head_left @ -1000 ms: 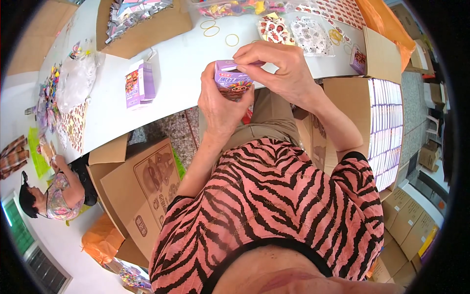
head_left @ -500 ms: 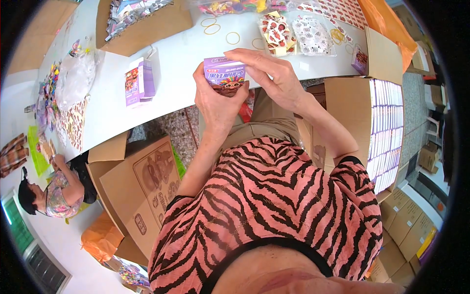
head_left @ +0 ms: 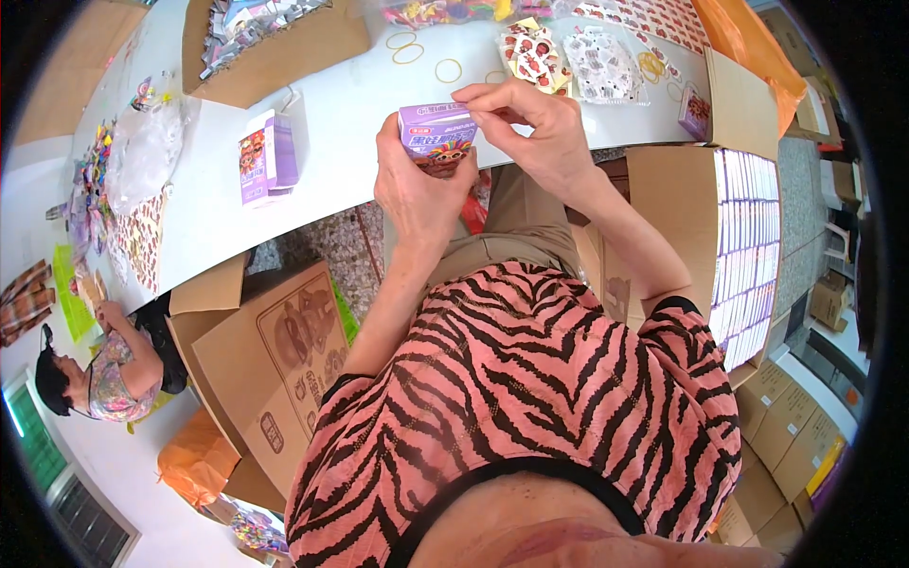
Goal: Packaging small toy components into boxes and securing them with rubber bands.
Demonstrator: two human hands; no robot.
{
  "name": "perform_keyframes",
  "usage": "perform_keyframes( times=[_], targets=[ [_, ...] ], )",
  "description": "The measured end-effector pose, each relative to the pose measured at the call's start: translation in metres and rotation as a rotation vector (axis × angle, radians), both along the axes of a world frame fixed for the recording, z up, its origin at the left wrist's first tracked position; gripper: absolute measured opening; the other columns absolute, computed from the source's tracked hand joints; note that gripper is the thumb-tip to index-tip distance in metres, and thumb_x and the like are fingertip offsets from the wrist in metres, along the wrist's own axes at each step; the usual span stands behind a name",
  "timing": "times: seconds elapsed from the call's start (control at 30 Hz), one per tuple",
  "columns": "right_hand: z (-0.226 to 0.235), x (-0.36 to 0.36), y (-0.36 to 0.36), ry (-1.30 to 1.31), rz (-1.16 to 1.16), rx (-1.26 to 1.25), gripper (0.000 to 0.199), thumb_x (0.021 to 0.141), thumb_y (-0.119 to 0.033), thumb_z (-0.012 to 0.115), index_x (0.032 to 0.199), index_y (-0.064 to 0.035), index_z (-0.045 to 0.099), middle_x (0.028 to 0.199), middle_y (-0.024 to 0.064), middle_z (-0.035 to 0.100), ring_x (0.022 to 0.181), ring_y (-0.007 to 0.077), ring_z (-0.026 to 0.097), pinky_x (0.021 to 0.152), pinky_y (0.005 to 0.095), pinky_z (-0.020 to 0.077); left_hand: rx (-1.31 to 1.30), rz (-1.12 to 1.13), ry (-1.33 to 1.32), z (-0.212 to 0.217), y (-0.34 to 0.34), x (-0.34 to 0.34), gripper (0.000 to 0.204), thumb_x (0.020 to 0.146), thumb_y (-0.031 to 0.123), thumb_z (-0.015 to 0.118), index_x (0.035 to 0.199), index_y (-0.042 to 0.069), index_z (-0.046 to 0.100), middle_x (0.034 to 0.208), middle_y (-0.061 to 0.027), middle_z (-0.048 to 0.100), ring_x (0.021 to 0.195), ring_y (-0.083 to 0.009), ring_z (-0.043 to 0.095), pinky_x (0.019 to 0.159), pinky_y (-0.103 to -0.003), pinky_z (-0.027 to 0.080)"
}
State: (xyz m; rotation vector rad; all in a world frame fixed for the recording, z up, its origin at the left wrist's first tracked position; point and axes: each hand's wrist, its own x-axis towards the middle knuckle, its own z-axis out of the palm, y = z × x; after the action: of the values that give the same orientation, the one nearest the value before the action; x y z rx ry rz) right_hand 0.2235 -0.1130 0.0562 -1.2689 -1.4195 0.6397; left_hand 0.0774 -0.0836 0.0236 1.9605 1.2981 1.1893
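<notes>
My left hand (head_left: 414,194) is wrapped round a small purple cardboard box (head_left: 437,133) with a colourful cartoon figure on its front. The box is held over the table's near edge, its top end turned upward. At the top right corner of this box, my right hand (head_left: 540,133) has its thumb and forefinger closed in a pinch on the edge. Whether a flap lies between those fingertips is too small to tell. To the left, a second purple box (head_left: 268,161) stands on the white table (head_left: 341,123) with its end flap raised.
An open carton (head_left: 284,62) of small silvery packets is at the back left. Rubber bands (head_left: 448,71), bagged stickers (head_left: 535,59) and a clear bag (head_left: 603,66) lie farther back. At right, a carton (head_left: 748,256) holds rows of boxes. A co-worker (head_left: 118,364) sits at far left.
My right hand has drawn its fingers together, from lying flat over the box top to pinching at its right corner. The box top is more exposed. My left hand keeps its hold.
</notes>
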Motion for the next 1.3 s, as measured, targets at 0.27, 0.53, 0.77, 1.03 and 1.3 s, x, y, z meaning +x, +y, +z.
perform_keyframes(
  times=[0.27,0.53,0.77,1.03,1.3],
  targets=[
    [-0.032,0.001,0.001,0.192,0.13,0.044,0.02,0.088,0.001,0.057,0.106,-0.0012,0.064,0.111,0.008,0.063,0.093,0.009,0.059,0.083,0.0228,0.0488,-0.147,-0.017,-0.107,-0.005,0.001,-0.006,0.072,0.06,0.012,0.081,0.118,-0.002,0.041,0.094,-0.015,0.06,0.08,-0.0241,0.064,0.07,-0.034,0.052],
    [-0.031,-0.009,-0.005,0.41,0.166,-0.174,0.032,0.089,0.001,0.057,0.121,-0.0017,0.057,0.111,0.006,0.063,0.098,0.0106,0.06,0.085,0.0243,0.0489,-0.413,-0.146,-0.405,-0.012,0.0,-0.005,0.07,0.068,0.015,0.081,0.118,-0.004,0.037,0.093,-0.0128,0.061,0.079,-0.016,0.063,0.068,-0.028,0.054],
    [-0.035,0.001,-0.006,0.336,0.201,-0.227,0.03,0.087,0.002,0.058,0.117,-0.0009,0.059,0.107,0.0063,0.064,0.094,0.0102,0.061,0.085,0.0244,0.0499,-0.537,-0.215,-0.381,-0.016,-0.01,-0.012,0.063,0.078,0.016,0.073,0.122,-0.006,0.032,0.093,-0.0148,0.062,0.079,-0.0179,0.064,0.069,-0.03,0.053],
    [-0.05,-0.001,-0.011,0.431,0.26,-0.312,0.025,0.089,0.001,0.055,0.114,-0.0006,0.057,0.103,0.0055,0.064,0.096,0.0101,0.059,0.085,0.0249,0.0496,-0.613,-0.245,-0.334,-0.025,-0.017,-0.024,0.064,0.084,0.014,0.067,0.13,-0.005,0.027,0.099,-0.0174,0.06,0.084,-0.0208,0.064,0.072,-0.032,0.053],
    [-0.045,-0.008,-0.019,0.178,0.212,-0.346,0.032,0.089,-0.002,0.056,0.12,-0.0047,0.045,0.101,0.0106,0.065,0.092,0.0127,0.062,0.079,0.0275,0.0503,-0.295,-0.436,-0.103,-0.015,-0.002,-0.043,0.046,0.074,0.004,0.071,0.119,0.008,0.059,0.106,-0.0119,0.058,0.095,-0.0225,0.06,0.08,-0.031,0.049]
  ],
)
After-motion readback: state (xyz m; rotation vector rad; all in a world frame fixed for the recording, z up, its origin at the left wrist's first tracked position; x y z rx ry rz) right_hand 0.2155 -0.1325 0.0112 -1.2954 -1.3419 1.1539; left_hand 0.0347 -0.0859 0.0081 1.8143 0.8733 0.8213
